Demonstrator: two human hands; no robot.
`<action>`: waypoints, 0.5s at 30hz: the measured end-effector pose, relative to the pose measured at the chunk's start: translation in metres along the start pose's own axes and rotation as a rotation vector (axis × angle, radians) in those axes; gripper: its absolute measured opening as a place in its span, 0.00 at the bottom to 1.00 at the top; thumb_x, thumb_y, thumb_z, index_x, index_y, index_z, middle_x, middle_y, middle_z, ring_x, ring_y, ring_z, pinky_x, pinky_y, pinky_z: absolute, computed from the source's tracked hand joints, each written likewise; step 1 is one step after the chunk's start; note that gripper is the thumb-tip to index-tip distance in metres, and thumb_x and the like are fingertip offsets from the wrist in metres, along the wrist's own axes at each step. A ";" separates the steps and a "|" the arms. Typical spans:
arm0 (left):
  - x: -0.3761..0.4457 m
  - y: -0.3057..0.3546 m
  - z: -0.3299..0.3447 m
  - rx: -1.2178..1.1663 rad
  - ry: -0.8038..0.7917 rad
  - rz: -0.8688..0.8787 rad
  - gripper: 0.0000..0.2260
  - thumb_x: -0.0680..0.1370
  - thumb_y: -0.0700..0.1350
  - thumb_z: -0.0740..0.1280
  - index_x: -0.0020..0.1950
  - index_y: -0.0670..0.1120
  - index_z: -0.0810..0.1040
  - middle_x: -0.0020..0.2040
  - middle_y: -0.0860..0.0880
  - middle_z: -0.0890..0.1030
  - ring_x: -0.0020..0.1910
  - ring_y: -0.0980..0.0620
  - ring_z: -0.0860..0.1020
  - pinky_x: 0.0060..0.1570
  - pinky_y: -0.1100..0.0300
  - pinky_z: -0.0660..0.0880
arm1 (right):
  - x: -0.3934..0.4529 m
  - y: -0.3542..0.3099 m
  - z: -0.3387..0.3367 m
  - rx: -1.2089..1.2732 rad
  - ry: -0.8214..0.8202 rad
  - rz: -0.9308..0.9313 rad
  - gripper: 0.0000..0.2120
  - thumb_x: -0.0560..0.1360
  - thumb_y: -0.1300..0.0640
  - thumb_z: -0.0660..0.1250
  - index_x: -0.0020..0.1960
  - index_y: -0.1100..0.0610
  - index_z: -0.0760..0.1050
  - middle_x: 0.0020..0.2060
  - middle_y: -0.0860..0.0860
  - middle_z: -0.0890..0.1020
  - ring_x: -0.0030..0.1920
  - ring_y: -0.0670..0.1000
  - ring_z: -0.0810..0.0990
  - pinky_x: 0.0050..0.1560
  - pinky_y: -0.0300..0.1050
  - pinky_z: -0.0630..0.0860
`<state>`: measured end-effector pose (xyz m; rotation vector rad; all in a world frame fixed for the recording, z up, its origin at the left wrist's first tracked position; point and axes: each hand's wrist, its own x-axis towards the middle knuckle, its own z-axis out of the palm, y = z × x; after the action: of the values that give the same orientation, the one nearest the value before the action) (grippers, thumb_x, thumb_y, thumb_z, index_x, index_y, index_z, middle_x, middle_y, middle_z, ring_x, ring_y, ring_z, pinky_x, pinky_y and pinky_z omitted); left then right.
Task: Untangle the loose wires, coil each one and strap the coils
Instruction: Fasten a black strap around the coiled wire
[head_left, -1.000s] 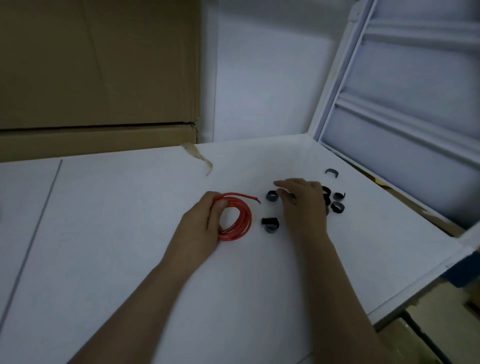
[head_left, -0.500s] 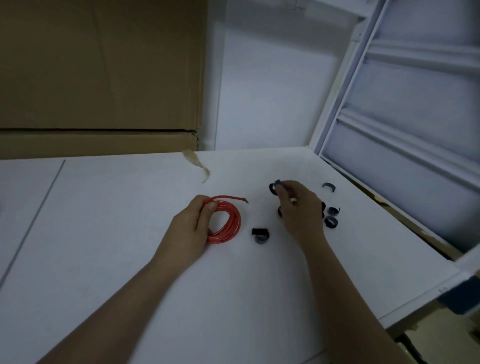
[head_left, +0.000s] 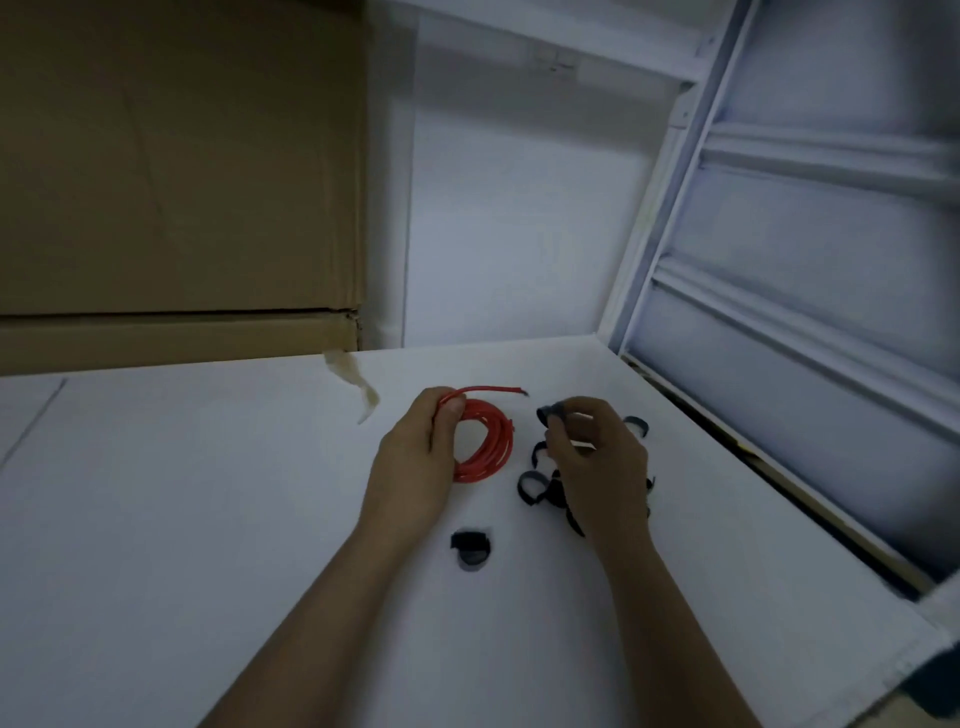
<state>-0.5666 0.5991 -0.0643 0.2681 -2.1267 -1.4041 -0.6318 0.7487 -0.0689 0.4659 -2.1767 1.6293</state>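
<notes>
A coiled red wire (head_left: 491, 441) lies on the white table (head_left: 208, 493). My left hand (head_left: 415, 457) pinches the coil's left side between thumb and fingers, and one loose wire end sticks out to the right at the top. My right hand (head_left: 597, 457) is lifted just right of the coil and pinches a black strap (head_left: 549, 413) at its fingertips. Several more curled black straps (head_left: 532, 486) lie under and around my right hand. One black strap (head_left: 470, 551) lies apart, nearer to me between my forearms.
Large cardboard boxes (head_left: 176, 182) stand behind the table at the left, with a loose strip of tape (head_left: 358, 387) hanging onto the tabletop. A white slatted panel (head_left: 805, 260) leans along the table's right edge.
My right hand has lifted a black strap off the table and brought it closer to the red coil. My left hand keeps hold of the coil. The camera has tilted upward.
</notes>
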 end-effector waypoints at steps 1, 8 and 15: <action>0.004 0.001 0.007 -0.018 0.004 -0.007 0.09 0.83 0.49 0.56 0.52 0.53 0.75 0.43 0.60 0.78 0.39 0.69 0.75 0.38 0.75 0.68 | 0.001 0.001 -0.002 0.014 0.014 0.003 0.10 0.75 0.61 0.69 0.43 0.46 0.73 0.37 0.41 0.81 0.36 0.36 0.80 0.31 0.27 0.72; 0.014 -0.007 0.030 0.044 -0.037 -0.011 0.10 0.83 0.50 0.55 0.51 0.50 0.74 0.38 0.58 0.76 0.37 0.64 0.74 0.36 0.70 0.67 | -0.001 0.015 -0.013 0.093 0.083 -0.040 0.14 0.72 0.66 0.69 0.42 0.47 0.71 0.42 0.41 0.83 0.33 0.37 0.79 0.31 0.29 0.73; 0.009 -0.012 0.044 -0.047 -0.035 -0.050 0.09 0.83 0.48 0.55 0.52 0.50 0.73 0.37 0.56 0.76 0.37 0.55 0.76 0.40 0.61 0.69 | -0.002 0.019 -0.003 0.114 0.014 -0.060 0.15 0.71 0.68 0.70 0.42 0.47 0.74 0.41 0.39 0.83 0.41 0.42 0.82 0.40 0.30 0.76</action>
<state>-0.6000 0.6243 -0.0845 0.2822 -2.1251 -1.4961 -0.6392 0.7568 -0.0853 0.5451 -2.0474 1.7248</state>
